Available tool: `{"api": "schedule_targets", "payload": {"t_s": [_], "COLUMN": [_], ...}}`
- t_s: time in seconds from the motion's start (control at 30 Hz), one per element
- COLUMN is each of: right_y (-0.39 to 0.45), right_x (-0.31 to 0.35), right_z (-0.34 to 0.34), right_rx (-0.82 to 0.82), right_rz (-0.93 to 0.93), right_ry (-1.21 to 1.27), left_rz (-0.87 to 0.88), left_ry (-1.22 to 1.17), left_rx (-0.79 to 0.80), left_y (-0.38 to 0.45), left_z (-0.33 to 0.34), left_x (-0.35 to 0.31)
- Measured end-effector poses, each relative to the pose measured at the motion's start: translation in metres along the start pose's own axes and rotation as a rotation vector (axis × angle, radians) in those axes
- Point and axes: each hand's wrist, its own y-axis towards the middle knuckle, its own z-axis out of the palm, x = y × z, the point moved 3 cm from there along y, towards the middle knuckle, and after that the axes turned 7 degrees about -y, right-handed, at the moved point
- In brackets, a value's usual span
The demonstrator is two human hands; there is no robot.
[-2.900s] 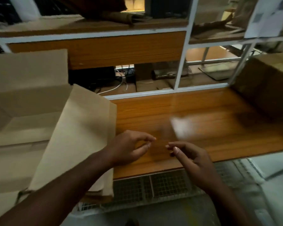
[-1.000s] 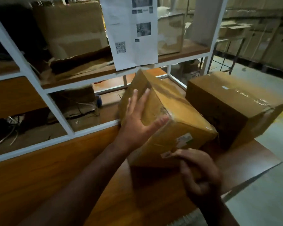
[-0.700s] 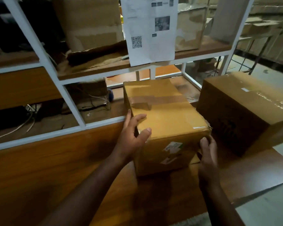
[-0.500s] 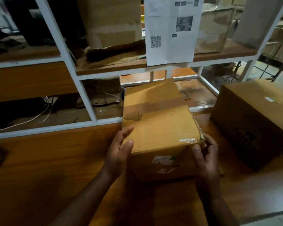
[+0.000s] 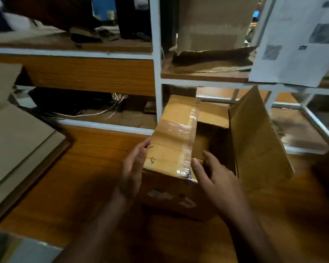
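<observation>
Opening the cardboard box (image 5: 171, 194) is the step we judge to be in hand; it sits on the bench (image 5: 74, 177) between the left grip (image 5: 133, 171) and the right grip (image 5: 214, 179); the right flap (image 5: 254, 137) stands up, beyond and to the right of the right grip; the taped left flap (image 5: 173, 141) lies down over the box, between the two grips; the left grip is unclenched, straight fingers resting on that flap's outer edge; the right grip is loose too, thumb at the taped edge, pinching nothing we can see; next, we think, that edge needs hooking and the flap folding away leftward; inside, ahead of the right grip, we make out only an inner flap (image 5: 213, 114) and shadow; contents cannot be told.
</observation>
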Motion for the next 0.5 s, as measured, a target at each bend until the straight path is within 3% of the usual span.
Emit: {"api": "schedule_targets", "payload": {"t_s": [0.1, 0.17, 0.23, 0.37, 0.5], "right_y": [0.02, 0.033, 0.045, 0.043, 0.037], "right_x": [0.034, 0.053, 0.067, 0.093, 0.126], "right_z": [0.003, 0.006, 0.009, 0.007, 0.026], "right_rx": [0.112, 0.148, 0.162, -0.015, 0.19], "right_rz": [-0.018, 0.025, 0.069, -0.035, -0.294], "right_ry": [-0.23, -0.275, -0.088, 0.718, 0.705], "left_rz": [-0.106, -0.051, 0.045, -0.012, 0.158], "left_ry": [0.169, 0.373, 0.489, 0.239, 0.077], "left_rx": [0.153, 0.303, 0.362, 0.241, -0.045], "left_y": [0.002, 0.003, 0.005, 0.007, 0.016], "left_z": [-0.015, -0.016, -0.021, -0.045, -0.065], "left_x": [0.004, 0.005, 0.008, 0.002, -0.012]}}
